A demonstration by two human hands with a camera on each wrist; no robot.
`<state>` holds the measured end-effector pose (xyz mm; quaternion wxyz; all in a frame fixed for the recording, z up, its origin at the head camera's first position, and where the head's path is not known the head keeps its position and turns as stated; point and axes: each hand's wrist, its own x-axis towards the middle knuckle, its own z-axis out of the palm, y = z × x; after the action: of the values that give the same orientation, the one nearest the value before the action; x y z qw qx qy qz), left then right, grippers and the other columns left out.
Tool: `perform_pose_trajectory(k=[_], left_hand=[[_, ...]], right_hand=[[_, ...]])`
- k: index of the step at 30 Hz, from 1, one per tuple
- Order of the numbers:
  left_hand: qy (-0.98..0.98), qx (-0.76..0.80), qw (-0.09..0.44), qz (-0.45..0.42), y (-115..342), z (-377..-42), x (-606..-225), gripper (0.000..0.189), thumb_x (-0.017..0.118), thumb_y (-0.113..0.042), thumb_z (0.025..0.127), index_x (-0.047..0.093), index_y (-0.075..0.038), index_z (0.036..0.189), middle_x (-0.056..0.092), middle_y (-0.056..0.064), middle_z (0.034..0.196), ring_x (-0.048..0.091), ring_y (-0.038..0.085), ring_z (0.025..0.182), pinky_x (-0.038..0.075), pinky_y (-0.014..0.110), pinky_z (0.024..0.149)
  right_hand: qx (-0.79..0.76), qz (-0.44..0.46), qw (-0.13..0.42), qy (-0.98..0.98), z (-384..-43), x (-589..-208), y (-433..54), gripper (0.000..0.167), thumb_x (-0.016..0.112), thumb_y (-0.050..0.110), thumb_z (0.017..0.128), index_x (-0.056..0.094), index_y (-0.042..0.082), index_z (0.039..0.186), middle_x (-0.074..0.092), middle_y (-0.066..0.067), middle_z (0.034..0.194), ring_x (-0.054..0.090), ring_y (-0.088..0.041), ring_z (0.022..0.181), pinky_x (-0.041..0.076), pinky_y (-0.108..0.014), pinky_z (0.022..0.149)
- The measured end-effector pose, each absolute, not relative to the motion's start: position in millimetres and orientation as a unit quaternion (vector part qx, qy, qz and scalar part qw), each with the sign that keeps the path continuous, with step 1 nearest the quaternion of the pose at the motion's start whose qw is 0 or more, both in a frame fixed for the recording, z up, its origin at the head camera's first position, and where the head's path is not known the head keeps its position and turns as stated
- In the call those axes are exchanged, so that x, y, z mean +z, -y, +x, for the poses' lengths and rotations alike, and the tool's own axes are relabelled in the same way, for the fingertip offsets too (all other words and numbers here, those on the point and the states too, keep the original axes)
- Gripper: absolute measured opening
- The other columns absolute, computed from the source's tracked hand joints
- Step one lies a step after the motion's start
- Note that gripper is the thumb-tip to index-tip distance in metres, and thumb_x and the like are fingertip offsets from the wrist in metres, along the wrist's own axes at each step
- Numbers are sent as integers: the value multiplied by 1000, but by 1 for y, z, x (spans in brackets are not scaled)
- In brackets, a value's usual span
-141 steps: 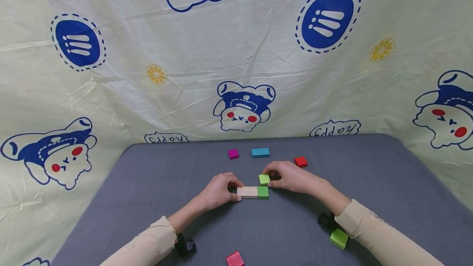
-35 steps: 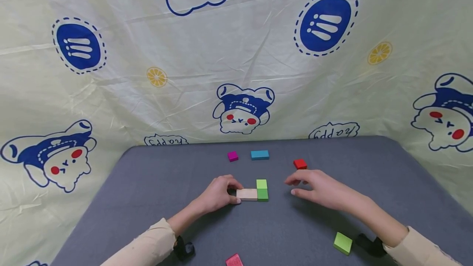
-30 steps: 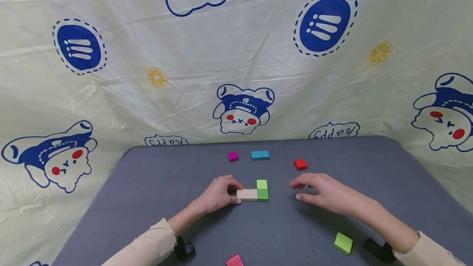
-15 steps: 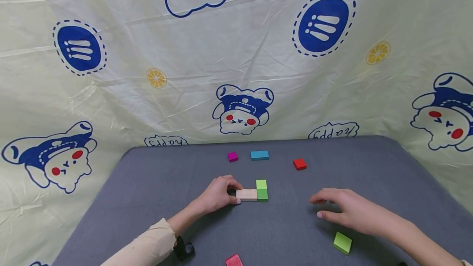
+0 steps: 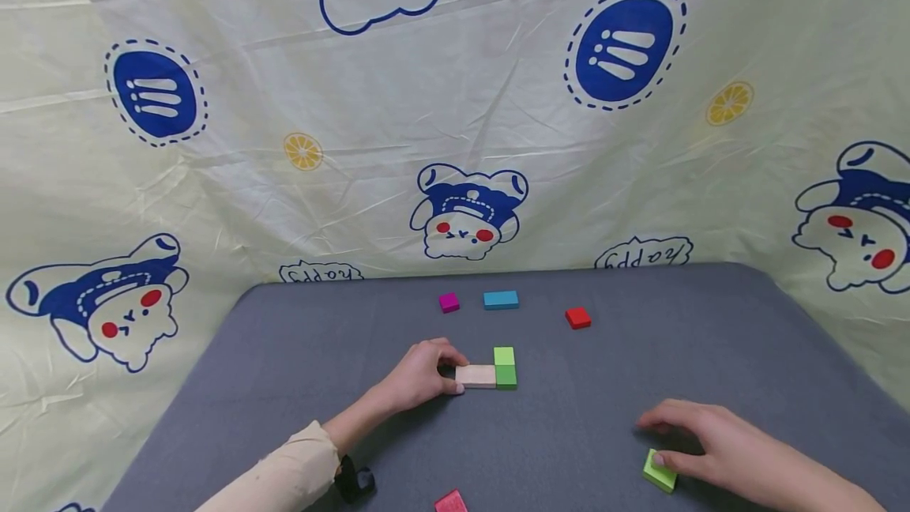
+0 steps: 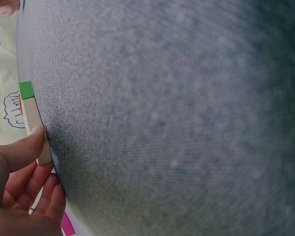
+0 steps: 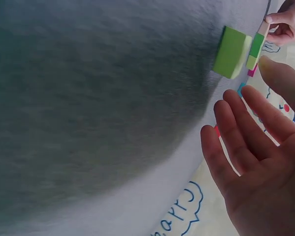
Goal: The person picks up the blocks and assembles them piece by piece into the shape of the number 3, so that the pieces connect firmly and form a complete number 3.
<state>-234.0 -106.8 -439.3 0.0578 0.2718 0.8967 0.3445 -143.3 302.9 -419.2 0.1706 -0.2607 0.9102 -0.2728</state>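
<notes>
My left hand (image 5: 419,374) pinches the left end of a pale wooden block (image 5: 476,375) between thumb and fingers; the left wrist view shows the thumb on the near side of that wooden block (image 6: 33,115). A green block (image 5: 506,377) sits against its right end, with a light-green block (image 5: 504,355) right behind the green one. My right hand (image 5: 718,449) hovers with spread fingers over another light-green block (image 5: 659,471) at the front right, the thumb overlapping it in the head view. In the right wrist view this light-green block (image 7: 232,52) stands apart from the open fingers.
Toward the back of the grey table (image 5: 341,322) lie a magenta block (image 5: 449,303), a blue block (image 5: 501,300) and a red block (image 5: 578,318). A pinkish-red block (image 5: 451,502) lies at the front edge of view. A patterned curtain (image 5: 355,204) hangs behind.
My right hand let go of the light-green block behind the green one, then moved right and toward me to the other light-green block. The left hand has stayed on the wooden block.
</notes>
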Motion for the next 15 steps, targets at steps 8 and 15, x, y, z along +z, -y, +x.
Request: perform_pose_trajectory(k=[8, 15], left_hand=[[-897, 345, 58, 270, 107, -234, -439, 27, 82, -8, 80, 75, -8, 105, 62, -5, 92, 58, 14, 87, 47, 29, 82], [-894, 350, 57, 276, 107, -234, -439, 27, 82, -7, 79, 75, -8, 105, 62, -4, 92, 58, 16, 88, 48, 31, 82]], right_hand=[[-291, -214, 202, -910, -136, -430, -313, 35, 72, 37, 88, 65, 16, 115, 64, 7, 107, 55, 3, 89, 50, -26, 72], [-293, -191, 216, -912, -132, -433, -314, 38, 75, 35, 86, 64, 13, 116, 62, 2, 108, 53, 1, 83, 49, -26, 70]])
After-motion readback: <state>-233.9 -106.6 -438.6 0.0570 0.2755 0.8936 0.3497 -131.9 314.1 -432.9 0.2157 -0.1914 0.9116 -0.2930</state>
